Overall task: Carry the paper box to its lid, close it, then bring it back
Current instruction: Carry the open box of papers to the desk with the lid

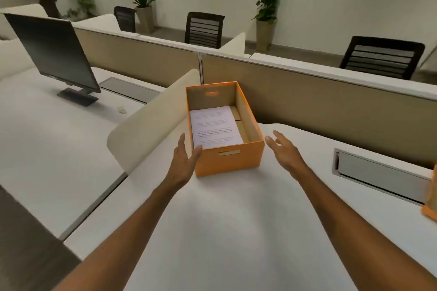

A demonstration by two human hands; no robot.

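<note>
Early in the task, by my read. The paper box [225, 130] sat open on the white desk [236, 220], up against the curved cream divider [146, 123] on its left side, lid not on. Printed sheets [215, 126] lay flat inside, pushed toward the left wall, bare cardboard floor showing on the right.

My left hand [185, 160] was spread open, thumb tip touching the near left corner of the box, fingers reaching along the left wall; no real grasp yet, nothing lifted. My right hand [283, 150] was open too, fingers loosely splayed, just beside the right wall but apart from it, holding nothing.

At the far right edge of the view there was an orange piece [431, 198], mostly cut off. Likely the lid, same colour, but I couldn't confirm from that sliver.

So done: nothing I could count. The box looked untouched in place, resting flat. Left to do: clamp both sides, lift, carry over to the lid, close it, carry back. Basically the whole sequence.

Monitor [52, 54] on the neighbouring desk, well apart, not in the way.
</note>
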